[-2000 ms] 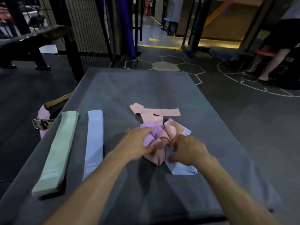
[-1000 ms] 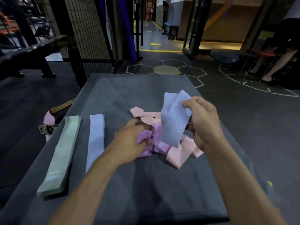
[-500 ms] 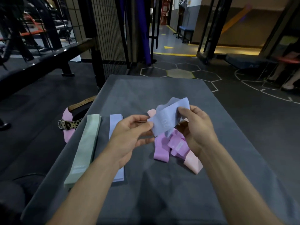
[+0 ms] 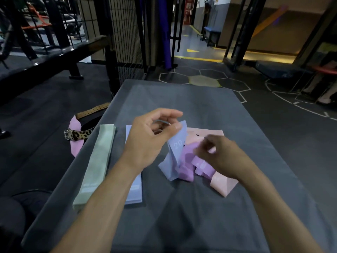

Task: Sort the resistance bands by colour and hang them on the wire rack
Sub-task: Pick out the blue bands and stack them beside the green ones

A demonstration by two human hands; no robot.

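My left hand (image 4: 151, 139) pinches the top edge of a light blue band (image 4: 175, 154) marked "20", which hangs down onto the pile. My right hand (image 4: 220, 157) is blurred and hovers over the purple bands (image 4: 187, 165); its grip is unclear. Pink bands (image 4: 223, 185) lie under and behind the purple ones. A stack of green bands (image 4: 98, 165) lies flat at the left. Beside it lies a flat blue band (image 4: 135, 190), partly hidden by my left forearm. A black wire rack (image 4: 125, 33) stands beyond the table's far left corner.
The grey cloth-covered table (image 4: 182, 99) holds everything. A leopard-print belt (image 4: 80, 134) and a pink item (image 4: 74, 145) sit off its left edge. A black bench (image 4: 54, 57) is at the far left. A person's legs (image 4: 326, 95) show at the far right.
My right hand has let go of the blue band and dropped to the pile. My left hand now holds the band alone, its lower end resting on the table.
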